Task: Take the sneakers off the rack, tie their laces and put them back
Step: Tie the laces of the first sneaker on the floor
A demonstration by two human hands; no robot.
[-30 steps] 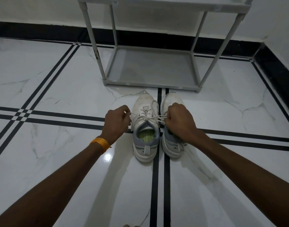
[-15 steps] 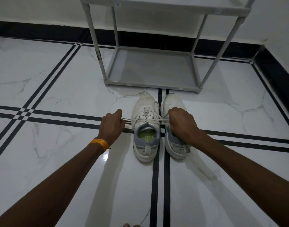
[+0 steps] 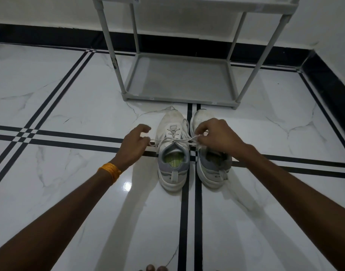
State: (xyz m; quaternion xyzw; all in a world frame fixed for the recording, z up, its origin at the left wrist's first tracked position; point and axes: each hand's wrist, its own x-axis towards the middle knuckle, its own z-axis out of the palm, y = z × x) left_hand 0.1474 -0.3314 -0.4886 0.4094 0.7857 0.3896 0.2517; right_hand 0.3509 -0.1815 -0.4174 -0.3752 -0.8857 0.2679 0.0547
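Note:
Two white and grey sneakers stand side by side on the floor in front of the rack, toes toward it. The left sneaker (image 3: 168,124) has its white lace (image 3: 184,140) pulled sideways across the tongue. My left hand (image 3: 133,148) is just left of it, fingers loosely curled, pinching one lace loop at the fingertips. Over the right sneaker (image 3: 213,169), my right hand (image 3: 218,138) pinches the other end of the same lace. That hand hides the right sneaker's own laces.
The grey shoe rack (image 3: 179,83) stands against the wall just beyond the sneakers, its bottom shelf bare and its legs rising on both sides. The floor is glossy white marble with black stripes. An orange band (image 3: 110,171) is on my left wrist. My toes (image 3: 154,268) show at the bottom edge.
The view has shifted a little. My left hand's fist has loosened and its fingers have spread. The lace between my hands has shortened and drawn in toward the left sneaker's tongue.

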